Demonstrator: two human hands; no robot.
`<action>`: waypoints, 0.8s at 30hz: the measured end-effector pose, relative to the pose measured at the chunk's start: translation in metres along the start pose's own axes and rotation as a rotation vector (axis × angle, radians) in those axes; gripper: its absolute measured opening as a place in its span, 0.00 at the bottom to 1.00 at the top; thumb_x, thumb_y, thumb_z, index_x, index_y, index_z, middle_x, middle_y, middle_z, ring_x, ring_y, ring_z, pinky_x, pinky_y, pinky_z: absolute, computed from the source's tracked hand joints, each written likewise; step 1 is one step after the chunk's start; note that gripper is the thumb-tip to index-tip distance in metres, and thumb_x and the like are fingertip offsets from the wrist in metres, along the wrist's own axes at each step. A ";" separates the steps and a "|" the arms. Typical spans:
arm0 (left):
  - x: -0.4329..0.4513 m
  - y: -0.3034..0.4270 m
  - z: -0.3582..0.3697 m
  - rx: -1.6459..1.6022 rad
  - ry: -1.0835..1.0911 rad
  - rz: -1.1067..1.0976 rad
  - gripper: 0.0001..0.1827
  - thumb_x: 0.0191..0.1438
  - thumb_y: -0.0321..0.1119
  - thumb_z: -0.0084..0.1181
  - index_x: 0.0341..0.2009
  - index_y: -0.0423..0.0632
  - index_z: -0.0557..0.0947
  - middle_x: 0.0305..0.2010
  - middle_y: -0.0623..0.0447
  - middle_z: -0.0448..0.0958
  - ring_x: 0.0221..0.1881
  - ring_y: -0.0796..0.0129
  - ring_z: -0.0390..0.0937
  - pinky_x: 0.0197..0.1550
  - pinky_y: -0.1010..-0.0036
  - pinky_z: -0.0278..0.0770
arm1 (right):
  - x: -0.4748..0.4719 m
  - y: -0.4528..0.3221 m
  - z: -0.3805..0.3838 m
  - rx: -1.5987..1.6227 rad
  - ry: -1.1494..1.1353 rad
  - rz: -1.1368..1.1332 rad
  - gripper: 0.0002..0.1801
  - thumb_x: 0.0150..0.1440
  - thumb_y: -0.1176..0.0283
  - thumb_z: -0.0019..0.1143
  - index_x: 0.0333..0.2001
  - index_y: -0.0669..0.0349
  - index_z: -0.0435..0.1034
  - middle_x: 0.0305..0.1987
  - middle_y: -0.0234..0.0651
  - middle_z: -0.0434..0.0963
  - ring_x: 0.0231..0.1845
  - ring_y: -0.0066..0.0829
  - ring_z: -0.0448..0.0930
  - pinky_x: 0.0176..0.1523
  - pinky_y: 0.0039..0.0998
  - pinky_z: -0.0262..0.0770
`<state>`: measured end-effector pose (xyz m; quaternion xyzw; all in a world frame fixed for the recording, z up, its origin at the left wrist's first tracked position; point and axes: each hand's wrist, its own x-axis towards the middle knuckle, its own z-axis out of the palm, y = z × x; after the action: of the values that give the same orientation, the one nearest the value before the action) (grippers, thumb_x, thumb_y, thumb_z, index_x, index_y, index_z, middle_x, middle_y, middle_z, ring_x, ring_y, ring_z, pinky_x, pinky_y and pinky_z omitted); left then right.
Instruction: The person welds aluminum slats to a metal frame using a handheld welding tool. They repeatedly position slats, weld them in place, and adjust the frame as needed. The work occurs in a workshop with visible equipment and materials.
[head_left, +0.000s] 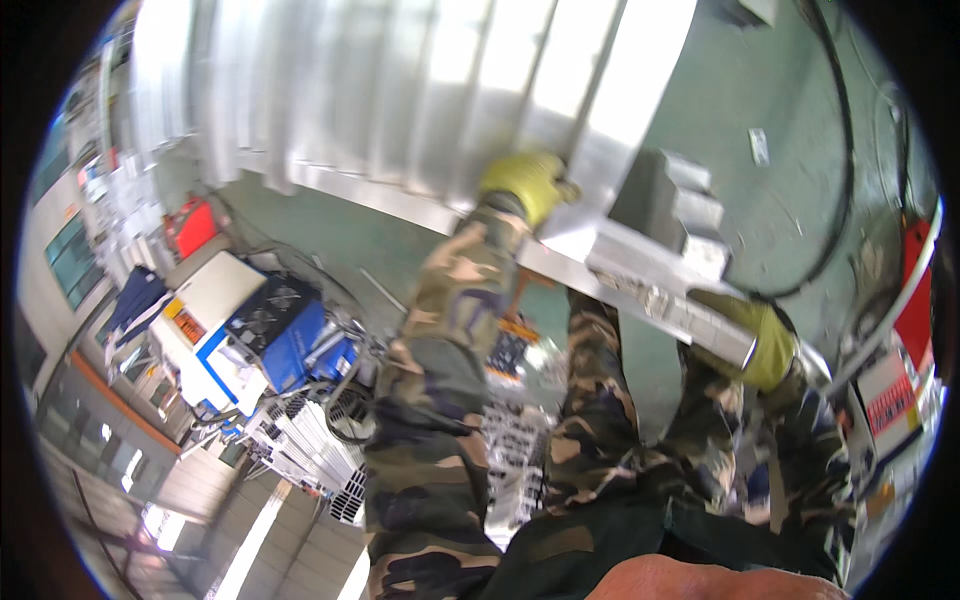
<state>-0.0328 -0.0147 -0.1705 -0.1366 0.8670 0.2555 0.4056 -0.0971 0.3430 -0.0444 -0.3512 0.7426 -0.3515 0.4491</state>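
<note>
A large ribbed silver metal panel (420, 97), apparently several long profiles side by side, stretches before me. My left hand (525, 184), in a yellow-green glove, is on the panel near its close edge; motion blur hides whether its fingers grip anything. A silver rectangular metal bar (667, 304) extends from the panel's near corner toward the right. Around the outer end of this bar, my right hand (761, 341) is closed, wearing the same kind of glove. Part of its fingers is hidden behind the bar.
Stepped metal blocks (694, 214) stand right of the panel on the green floor (780, 195). A black cable (844, 150) curves along the right. At left are a blue-and-white machine (247, 337) and a red object (195, 225). Stacked white hollow profiles (307, 450) lie below it.
</note>
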 end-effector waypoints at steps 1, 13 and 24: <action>-0.005 -0.011 0.008 -0.060 0.025 0.006 0.27 0.59 0.59 0.61 0.46 0.47 0.86 0.49 0.43 0.83 0.49 0.44 0.81 0.52 0.54 0.78 | 0.001 0.003 0.009 0.030 -0.007 -0.036 0.32 0.51 0.66 0.74 0.60 0.57 0.74 0.50 0.51 0.83 0.51 0.55 0.84 0.55 0.43 0.80; -0.085 -0.195 -0.044 -0.596 0.871 -0.414 0.39 0.58 0.57 0.65 0.66 0.45 0.75 0.65 0.40 0.77 0.64 0.47 0.77 0.65 0.61 0.74 | -0.004 -0.021 0.034 -0.049 -0.004 0.004 0.30 0.50 0.63 0.74 0.57 0.58 0.76 0.47 0.48 0.84 0.46 0.52 0.85 0.48 0.44 0.81; -0.073 -0.347 -0.116 -0.070 0.693 -0.789 0.69 0.38 0.63 0.76 0.77 0.49 0.53 0.79 0.41 0.56 0.77 0.46 0.58 0.74 0.53 0.61 | 0.017 -0.010 0.052 -0.123 0.029 -0.002 0.30 0.50 0.58 0.75 0.55 0.58 0.77 0.46 0.45 0.85 0.46 0.50 0.85 0.49 0.43 0.82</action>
<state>0.0939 -0.3650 -0.1671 -0.5425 0.8239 0.0520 0.1557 -0.0534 0.3126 -0.0610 -0.3738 0.7689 -0.3107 0.4154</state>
